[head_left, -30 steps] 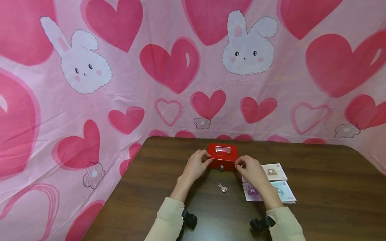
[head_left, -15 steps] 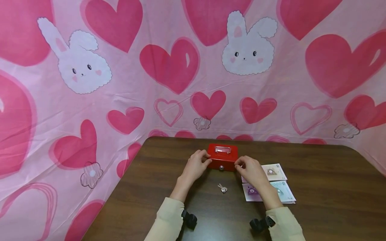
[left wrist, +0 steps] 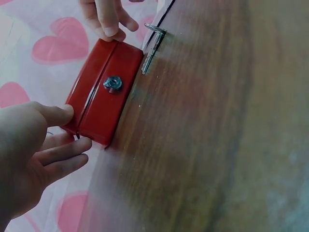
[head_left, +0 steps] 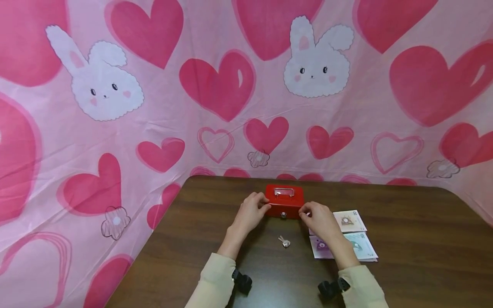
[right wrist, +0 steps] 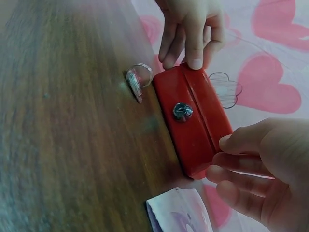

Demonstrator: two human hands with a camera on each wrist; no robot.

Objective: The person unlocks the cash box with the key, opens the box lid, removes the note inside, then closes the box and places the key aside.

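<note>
A small red metal cash box [head_left: 284, 208] stands near the back of the table, its lid down and its wire handle lying on top. A round silver lock [right wrist: 182, 111] sits on its front face. My left hand [head_left: 251, 212] holds the box's left end, with the thumb at the front corner by the lid seam and the fingers round the side. At the right end my right hand [head_left: 319, 218] holds it in the same way, as the right wrist view shows. In front of the box, a small bunch of keys [head_left: 284, 241] on a ring lies untouched.
Several play banknotes [head_left: 362, 246] with cartoon animals lie on the brown wooden table [head_left: 423, 244], partly under my right forearm. Behind the table's back edge hangs a pink cloth [head_left: 215, 141] with hearts and rabbits. A small black camera sits on each wrist.
The head view has shifted very slightly. My right hand sits a touch lower against the box end; my left hand, the box, keys and banknotes show no clear movement.
</note>
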